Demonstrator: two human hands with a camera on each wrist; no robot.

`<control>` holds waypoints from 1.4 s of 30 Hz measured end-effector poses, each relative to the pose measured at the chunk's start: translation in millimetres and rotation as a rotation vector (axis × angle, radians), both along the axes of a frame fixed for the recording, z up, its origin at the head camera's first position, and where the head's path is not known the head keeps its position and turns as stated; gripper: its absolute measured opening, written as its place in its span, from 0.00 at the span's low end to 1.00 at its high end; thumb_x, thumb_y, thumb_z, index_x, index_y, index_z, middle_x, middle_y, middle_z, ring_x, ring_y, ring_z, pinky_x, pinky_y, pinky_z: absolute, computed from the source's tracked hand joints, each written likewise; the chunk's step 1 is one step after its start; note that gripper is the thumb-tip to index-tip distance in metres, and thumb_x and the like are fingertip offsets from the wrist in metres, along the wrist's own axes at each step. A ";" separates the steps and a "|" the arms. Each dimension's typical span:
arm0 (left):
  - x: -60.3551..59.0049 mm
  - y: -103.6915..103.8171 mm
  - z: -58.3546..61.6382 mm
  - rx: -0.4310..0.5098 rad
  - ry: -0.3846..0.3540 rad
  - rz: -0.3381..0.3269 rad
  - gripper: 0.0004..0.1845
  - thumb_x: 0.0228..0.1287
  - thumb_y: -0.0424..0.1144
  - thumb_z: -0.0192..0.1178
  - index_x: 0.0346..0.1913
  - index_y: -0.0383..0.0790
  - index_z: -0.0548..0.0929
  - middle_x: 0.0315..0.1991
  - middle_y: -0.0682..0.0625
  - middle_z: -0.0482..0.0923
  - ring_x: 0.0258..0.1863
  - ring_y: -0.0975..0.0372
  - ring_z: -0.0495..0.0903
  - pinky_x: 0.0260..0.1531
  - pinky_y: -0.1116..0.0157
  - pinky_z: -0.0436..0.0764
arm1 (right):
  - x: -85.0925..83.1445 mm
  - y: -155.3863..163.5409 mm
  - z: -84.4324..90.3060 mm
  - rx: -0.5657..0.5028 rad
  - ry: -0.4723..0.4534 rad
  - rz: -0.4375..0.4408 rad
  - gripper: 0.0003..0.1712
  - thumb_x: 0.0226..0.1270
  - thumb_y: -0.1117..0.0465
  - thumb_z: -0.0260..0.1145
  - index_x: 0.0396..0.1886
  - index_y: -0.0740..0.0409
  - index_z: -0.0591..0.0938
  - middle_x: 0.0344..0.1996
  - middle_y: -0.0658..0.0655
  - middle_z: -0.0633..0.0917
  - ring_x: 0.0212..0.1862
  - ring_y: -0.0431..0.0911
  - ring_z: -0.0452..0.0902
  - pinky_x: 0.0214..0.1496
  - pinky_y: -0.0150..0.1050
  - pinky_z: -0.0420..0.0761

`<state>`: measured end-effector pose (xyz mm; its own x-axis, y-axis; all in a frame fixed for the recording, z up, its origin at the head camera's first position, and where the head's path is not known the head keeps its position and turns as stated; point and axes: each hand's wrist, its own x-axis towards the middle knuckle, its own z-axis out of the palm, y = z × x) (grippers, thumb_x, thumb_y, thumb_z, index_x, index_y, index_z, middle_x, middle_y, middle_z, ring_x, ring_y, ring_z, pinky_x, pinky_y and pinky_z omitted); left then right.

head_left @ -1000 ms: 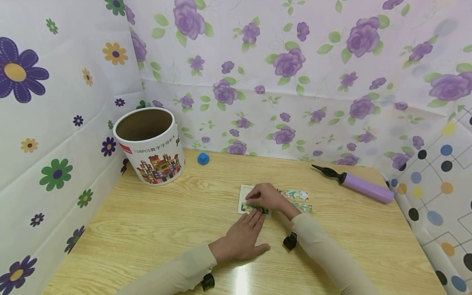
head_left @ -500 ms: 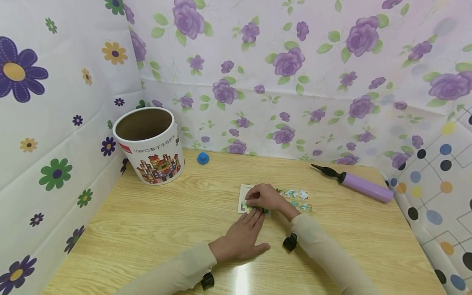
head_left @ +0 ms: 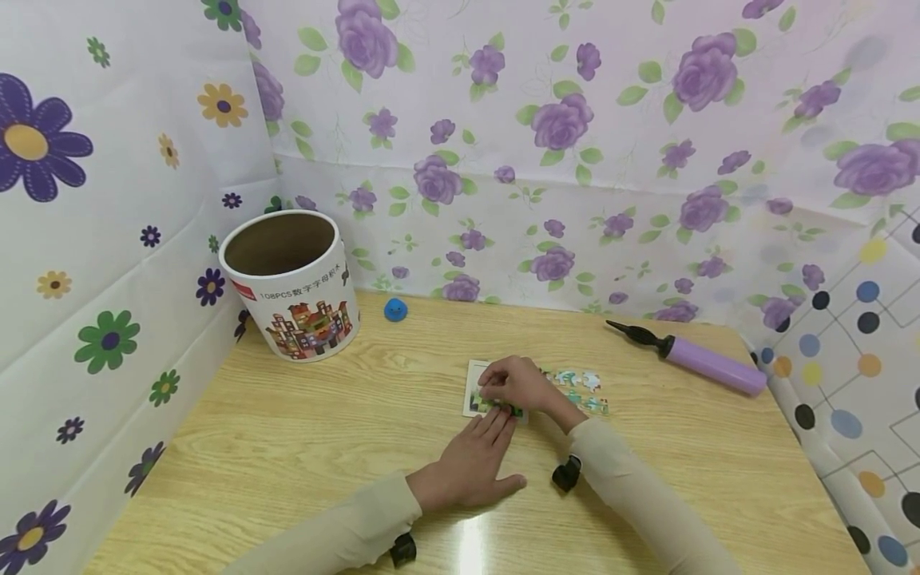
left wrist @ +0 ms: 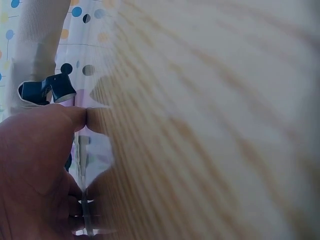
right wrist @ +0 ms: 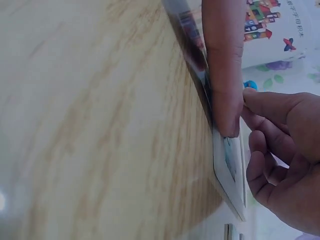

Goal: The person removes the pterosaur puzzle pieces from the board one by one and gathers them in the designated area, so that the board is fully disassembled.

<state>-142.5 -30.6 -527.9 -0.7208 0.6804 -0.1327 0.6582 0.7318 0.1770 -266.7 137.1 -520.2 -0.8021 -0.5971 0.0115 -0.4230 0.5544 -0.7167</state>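
A small puzzle board with a pale frame lies flat near the middle of the table, with green pieces along its near side. My left hand lies palm down, its straight fingers reaching over the board's near edge and its thumb spread out. Bent over the board from the right, my right hand pinches a puzzle piece between thumb and index finger; the piece is mostly hidden. In the right wrist view, a straight left finger presses at the board's frame, beside the right thumb tip.
Several loose puzzle pieces lie just right of the board. A large printed bucket stands at the back left, with a small blue toy beside it. A purple hand pump lies at the back right. Patterned cloth encloses the table.
Both hands keep nearly the same place. The green pieces by the right fingertips look slightly shifted, with only small finger movement.
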 end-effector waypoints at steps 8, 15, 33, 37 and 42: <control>0.6 1.4 -0.1 -0.002 0.020 0.004 0.48 0.77 0.69 0.40 0.81 0.33 0.52 0.83 0.39 0.45 0.82 0.51 0.45 0.77 0.52 0.56 | 2.9 19.4 5.5 -0.014 0.034 -0.041 0.06 0.72 0.56 0.70 0.43 0.49 0.89 0.35 0.43 0.88 0.37 0.38 0.83 0.42 0.39 0.83; -1.0 0.9 -7.0 0.008 0.055 -0.005 0.48 0.76 0.69 0.40 0.82 0.34 0.51 0.83 0.39 0.44 0.82 0.51 0.45 0.77 0.51 0.56 | 6.1 42.7 12.5 -0.006 0.053 -0.084 0.07 0.71 0.56 0.71 0.44 0.51 0.90 0.34 0.43 0.88 0.37 0.38 0.82 0.42 0.40 0.83; 2.1 0.9 2.2 0.012 0.019 0.004 0.47 0.77 0.68 0.40 0.82 0.33 0.51 0.83 0.39 0.45 0.82 0.51 0.46 0.77 0.52 0.55 | 26.9 96.2 13.4 -0.003 0.077 -0.148 0.06 0.69 0.56 0.72 0.43 0.50 0.90 0.32 0.43 0.88 0.35 0.39 0.82 0.35 0.37 0.81; 1.8 1.0 2.1 0.001 0.022 0.008 0.47 0.77 0.69 0.39 0.82 0.34 0.50 0.83 0.40 0.44 0.82 0.52 0.45 0.78 0.53 0.54 | 30.6 101.4 8.3 0.013 0.065 -0.160 0.04 0.69 0.57 0.73 0.41 0.48 0.90 0.30 0.42 0.87 0.33 0.40 0.81 0.33 0.37 0.81; 2.3 0.4 1.7 0.010 0.021 0.004 0.47 0.77 0.68 0.39 0.82 0.34 0.51 0.83 0.39 0.44 0.82 0.52 0.45 0.78 0.52 0.54 | 36.2 104.0 4.0 0.040 0.045 -0.179 0.03 0.68 0.56 0.74 0.39 0.46 0.90 0.30 0.41 0.87 0.33 0.40 0.81 0.36 0.37 0.80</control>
<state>-140.2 -30.1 -526.2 -0.7263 0.6783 -0.1112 0.6585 0.7331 0.1705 -230.5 241.2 -516.2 -0.8947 -0.4457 0.0291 -0.3465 0.6516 -0.6748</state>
